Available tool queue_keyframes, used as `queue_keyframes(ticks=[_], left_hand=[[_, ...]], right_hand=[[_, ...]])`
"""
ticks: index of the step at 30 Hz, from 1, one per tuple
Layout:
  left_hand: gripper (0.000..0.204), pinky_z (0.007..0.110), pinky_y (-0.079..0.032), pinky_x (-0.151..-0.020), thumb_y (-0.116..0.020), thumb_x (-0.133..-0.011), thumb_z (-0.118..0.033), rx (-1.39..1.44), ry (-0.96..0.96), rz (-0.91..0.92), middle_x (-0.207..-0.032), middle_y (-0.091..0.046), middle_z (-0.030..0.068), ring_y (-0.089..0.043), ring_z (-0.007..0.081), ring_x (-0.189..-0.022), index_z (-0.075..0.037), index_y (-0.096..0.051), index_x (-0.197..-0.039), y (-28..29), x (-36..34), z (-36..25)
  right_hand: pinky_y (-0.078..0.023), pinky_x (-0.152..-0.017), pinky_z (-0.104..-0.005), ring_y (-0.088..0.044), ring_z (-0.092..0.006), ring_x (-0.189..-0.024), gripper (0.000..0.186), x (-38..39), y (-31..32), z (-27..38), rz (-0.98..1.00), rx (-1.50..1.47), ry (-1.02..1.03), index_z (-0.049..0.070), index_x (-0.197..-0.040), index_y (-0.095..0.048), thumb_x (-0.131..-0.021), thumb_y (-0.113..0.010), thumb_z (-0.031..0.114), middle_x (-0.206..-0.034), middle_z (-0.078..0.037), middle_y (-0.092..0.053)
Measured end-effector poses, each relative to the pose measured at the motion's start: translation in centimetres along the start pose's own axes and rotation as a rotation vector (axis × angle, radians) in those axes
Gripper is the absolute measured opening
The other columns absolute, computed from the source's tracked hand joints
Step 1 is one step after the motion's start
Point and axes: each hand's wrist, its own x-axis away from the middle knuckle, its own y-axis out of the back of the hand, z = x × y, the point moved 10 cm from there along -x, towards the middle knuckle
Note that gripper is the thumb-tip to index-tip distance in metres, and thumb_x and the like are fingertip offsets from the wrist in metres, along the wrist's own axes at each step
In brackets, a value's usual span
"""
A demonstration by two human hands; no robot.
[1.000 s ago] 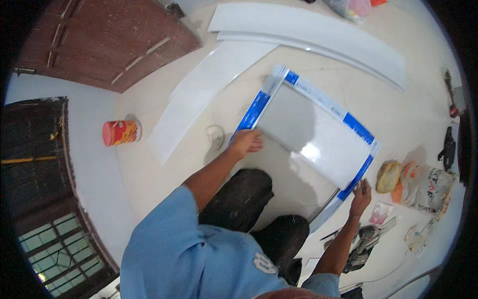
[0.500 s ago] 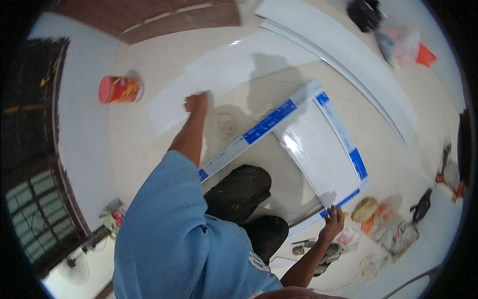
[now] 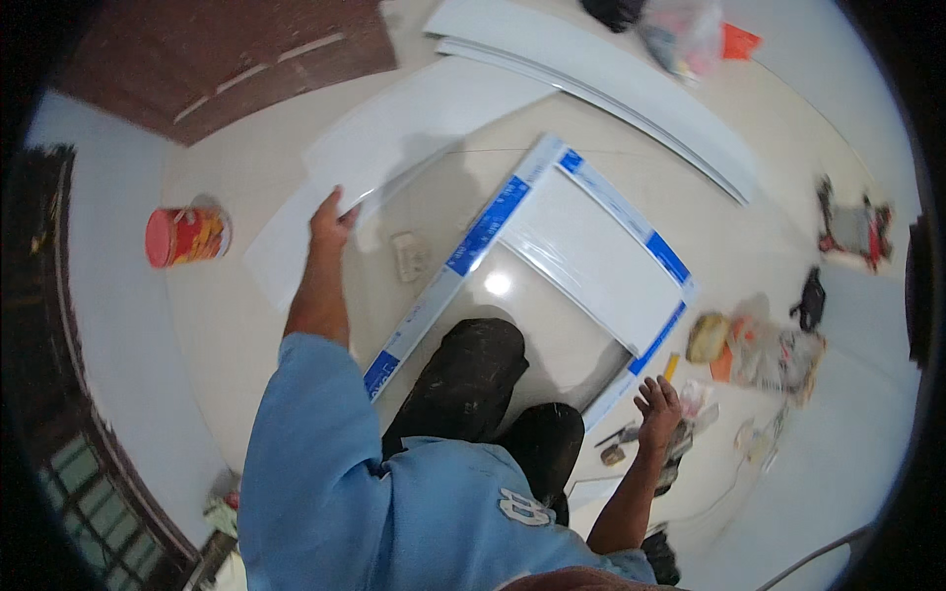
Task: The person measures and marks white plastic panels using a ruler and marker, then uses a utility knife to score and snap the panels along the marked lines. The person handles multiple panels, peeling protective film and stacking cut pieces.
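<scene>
Left fingers (image 3: 331, 205) have moved, gripping a white panel (image 3: 399, 123); right fingers (image 3: 657, 396) spread

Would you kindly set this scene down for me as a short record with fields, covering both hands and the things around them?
Left hand: at the edge of a loose white sheet; grip unclear
Right hand: fingers spread, beside the frame, nothing visible in it
Frame build: white with blue bands, on the floor before the knees
Inside frame: white panel across its far part
Beyond frame: long white boards
Far left: red tub
Right side: plastic bag
</scene>
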Motion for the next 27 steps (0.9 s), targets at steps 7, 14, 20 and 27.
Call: queue_keyframes(ticks=[7, 14, 20, 27], left_hand=[[0.046, 0.044, -0.064, -0.083, -0.083, -0.097, -0.017, -0.267, -0.311, 0.108, -0.135, -0.062, 0.013, -0.066, 0.0313, -0.114, -0.003, -0.058, -0.133, -4.2, 15.6, -15.2], [0.031, 0.052, -0.063, -0.099, -0.069, -0.106, -0.012, -0.163, -0.596, 0.376, -0.129, -0.065, 0.018, -0.066, 0.0351, -0.123, 0.003, -0.062, -0.132, -6.0, 32.8, -23.9], [0.04, 0.05, -0.058, -0.103, -0.068, -0.109, -0.02, -0.24, -0.788, 0.474, -0.133, -0.065, 0.0185, -0.066, 0.0321, -0.122, 0.004, -0.06, -0.139, 4.5, 41.7, -28.9], [0.053, 0.049, -0.053, -0.112, -0.073, -0.108, -0.025, -0.182, -0.704, 0.69, -0.142, -0.064, 0.0164, -0.062, 0.0304, -0.132, 0.005, -0.054, -0.148, 10.4, 43.4, -27.5]], right_hand=[[-0.066, -0.084, -0.0361, -0.077, -0.0245, -0.109, 0.048, 7.3, 6.0, 1.3, -0.154, -0.107, 0.162, -0.006, -0.148, -0.06, -0.107, -0.066, 0.018, -0.128, -0.019, -0.077], [-0.064, -0.086, -0.0344, -0.077, -0.0226, -0.11, 0.045, 12.9, 5.6, 0.6, -0.156, -0.288, 0.259, -0.003, -0.148, -0.059, -0.109, -0.066, 0.017, -0.133, -0.017, -0.075], [-0.064, -0.088, -0.0366, -0.075, -0.0241, -0.11, 0.046, 17.8, 3.2, -1.8, -0.075, -0.331, 0.342, -0.006, -0.146, -0.062, -0.109, -0.068, 0.021, -0.131, -0.019, -0.075], [-0.056, -0.106, -0.0469, -0.065, -0.0295, -0.135, 0.065, 16.4, 2.9, 3.2, 0.023, -0.267, 0.446, -0.001, -0.154, -0.055, -0.108, -0.067, 0.044, -0.149, -0.017, -0.064]])
